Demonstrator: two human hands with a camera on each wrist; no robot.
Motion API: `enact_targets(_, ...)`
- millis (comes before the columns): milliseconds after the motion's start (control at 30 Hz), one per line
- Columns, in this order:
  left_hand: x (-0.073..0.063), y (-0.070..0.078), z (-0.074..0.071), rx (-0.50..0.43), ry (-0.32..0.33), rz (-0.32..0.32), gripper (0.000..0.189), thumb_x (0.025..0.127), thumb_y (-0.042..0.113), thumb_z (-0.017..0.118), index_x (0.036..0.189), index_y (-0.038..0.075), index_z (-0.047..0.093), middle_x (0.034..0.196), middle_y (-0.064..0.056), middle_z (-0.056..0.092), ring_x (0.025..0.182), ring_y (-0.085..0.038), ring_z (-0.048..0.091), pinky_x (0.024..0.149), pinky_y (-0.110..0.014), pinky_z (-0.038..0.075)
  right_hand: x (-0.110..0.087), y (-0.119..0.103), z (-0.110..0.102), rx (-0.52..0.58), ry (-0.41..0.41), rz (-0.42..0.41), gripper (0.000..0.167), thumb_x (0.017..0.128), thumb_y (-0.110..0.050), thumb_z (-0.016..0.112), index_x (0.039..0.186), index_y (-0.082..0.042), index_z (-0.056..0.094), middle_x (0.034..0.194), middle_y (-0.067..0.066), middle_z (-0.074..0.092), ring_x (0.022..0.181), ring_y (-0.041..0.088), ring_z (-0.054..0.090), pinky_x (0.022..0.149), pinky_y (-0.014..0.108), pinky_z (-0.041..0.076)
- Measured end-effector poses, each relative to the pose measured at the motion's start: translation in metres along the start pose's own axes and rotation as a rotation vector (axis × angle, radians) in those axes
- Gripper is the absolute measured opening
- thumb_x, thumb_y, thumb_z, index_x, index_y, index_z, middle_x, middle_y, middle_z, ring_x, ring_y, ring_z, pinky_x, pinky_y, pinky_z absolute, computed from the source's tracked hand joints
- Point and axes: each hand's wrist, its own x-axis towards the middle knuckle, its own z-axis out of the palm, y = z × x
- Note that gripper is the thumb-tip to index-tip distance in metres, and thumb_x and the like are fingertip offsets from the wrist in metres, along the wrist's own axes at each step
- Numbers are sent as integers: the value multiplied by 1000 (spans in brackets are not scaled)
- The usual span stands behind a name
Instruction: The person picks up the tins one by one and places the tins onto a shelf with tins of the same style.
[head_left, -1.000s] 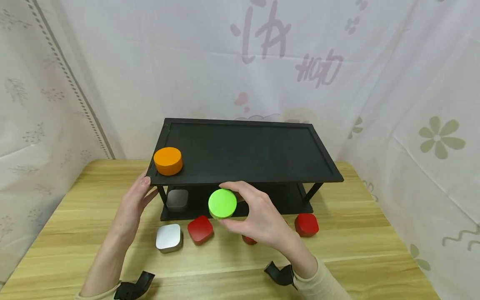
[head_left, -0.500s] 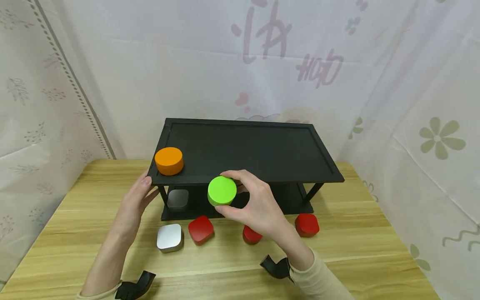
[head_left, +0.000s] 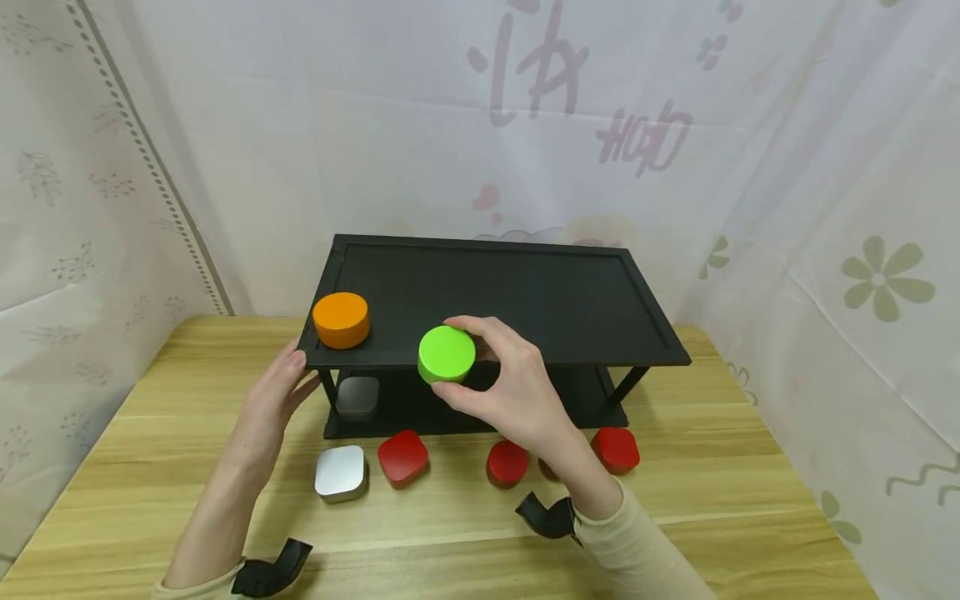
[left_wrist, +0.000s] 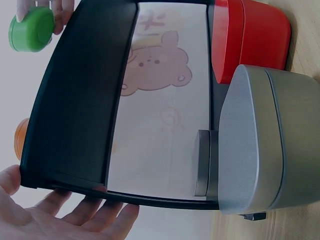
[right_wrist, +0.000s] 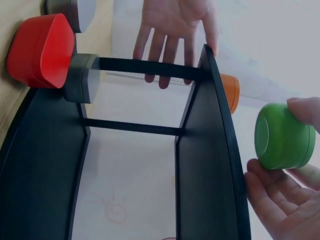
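My right hand (head_left: 517, 387) pinches a round green lidded tin (head_left: 447, 354) between thumb and fingers. It is raised at the front edge of the black two-tier rack (head_left: 495, 292), and in the right wrist view the green tin (right_wrist: 282, 137) shows beside the top shelf. My left hand (head_left: 258, 408) rests at the rack's front left corner, thumb at the top shelf's edge. In the right wrist view the left hand's fingers (right_wrist: 171, 55) lie straight along the rack's side. On the top shelf, near that corner, stands a round orange tin (head_left: 341, 321).
A dark grey square tin (head_left: 358, 396) sits at the lower shelf's left end. In front of the rack stand a silver square tin (head_left: 341, 473), a red square one (head_left: 403, 457), a round red one (head_left: 507, 463) and another red one (head_left: 616, 450). My right wrist partly hides a further tin.
My right hand has lifted the green tin from before the lower shelf up to the top shelf's front edge. The left hand has stayed at the corner.
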Motion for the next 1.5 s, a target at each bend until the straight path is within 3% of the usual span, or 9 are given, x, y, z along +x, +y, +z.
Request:
enact_targets(600,2,1,1,-12,2,-4,52,112,36,36,161,19,36,161,7,39,141,-5,38,105,-8,43,26,7,5,43,-32,91,59,82,-16,87,135,-17,62,126,-2,66,97,14,71,91,25,62)
enact_targets(967,1,1,2,-13,6,-4,52,112,36,36,161,20,35,163,6,37,140,-3,40,105,-9,43,41,4,8,-1,-60,145,58,83,-19,87,135,-16,62,127,-1,67,96,14,69,88,23,62)
enact_targets(1500,1,0,0,-1,7,6,53,112,36,36,162,18,35,163,5,38,139,-2,41,104,-8,43,53,6,11,-57,-79,178,59,83,-22,87,136,-15,63,127,2,69,96,17,69,88,33,62)
